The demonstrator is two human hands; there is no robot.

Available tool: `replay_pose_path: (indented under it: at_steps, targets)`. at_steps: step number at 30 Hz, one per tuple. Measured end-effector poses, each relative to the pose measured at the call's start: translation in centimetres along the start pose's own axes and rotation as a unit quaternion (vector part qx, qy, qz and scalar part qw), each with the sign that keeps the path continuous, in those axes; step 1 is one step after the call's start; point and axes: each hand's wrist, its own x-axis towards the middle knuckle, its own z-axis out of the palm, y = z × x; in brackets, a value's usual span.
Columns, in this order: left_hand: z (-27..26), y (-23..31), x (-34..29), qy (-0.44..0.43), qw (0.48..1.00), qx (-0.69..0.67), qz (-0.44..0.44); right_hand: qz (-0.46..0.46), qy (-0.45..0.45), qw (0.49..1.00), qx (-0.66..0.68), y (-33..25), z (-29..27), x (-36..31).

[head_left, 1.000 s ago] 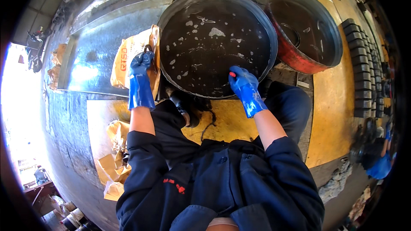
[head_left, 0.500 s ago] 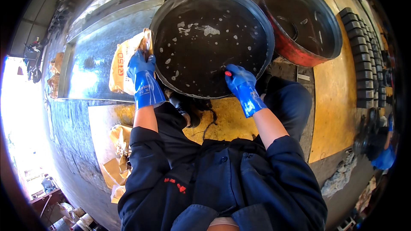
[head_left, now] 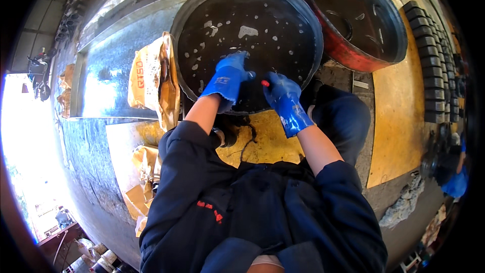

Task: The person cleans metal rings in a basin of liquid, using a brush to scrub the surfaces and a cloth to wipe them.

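Note:
A wide round metal tub (head_left: 183, 0) of dark liquid (head_left: 252, 12), with pale foam patches on it, stands in front of me. My left hand (head_left: 230, 76), in a blue rubber glove, is over the tub's near part, thumb apart from the fingers and nothing visible in it. Just right of it, my right hand (head_left: 284, 95), gloved alike, is closed at the near right rim. A small red spot (head_left: 265, 83) shows at its thumb; what its fingers hold, if anything, is hidden. An open brown paper sack (head_left: 151, 78) stands left of the tub.
A second, red-sided tub (head_left: 348, 53) of dark liquid adjoins at the far right. A shallow metal tray (head_left: 113, 60) lies left of the sack. Crumpled brown paper (head_left: 144, 187) is near my left elbow. Black ribbed blocks (head_left: 429, 65) line the right. Another person's blue-gloved hand (head_left: 456, 184) shows at the right edge.
My left hand has let go of the paper sack and moved right, over the tub. The sack stays upright beside the rim. My right hand has barely moved.

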Motion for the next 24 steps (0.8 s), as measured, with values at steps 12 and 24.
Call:
replay_pose_path:
  at_steps: [12, 24]
  targets:
    - [4.6, 3.0, 2.8, -0.116, 0.988, -0.098, -0.017, 0.010, -0.013, 1.000, 0.019, 0.8, 0.3, 0.1]
    - [9.2, -3.3, 4.5, -0.080, 0.949, -0.306, -0.009, 0.097, -0.175, 0.979, -0.051, -0.4, -0.2, 2.0]
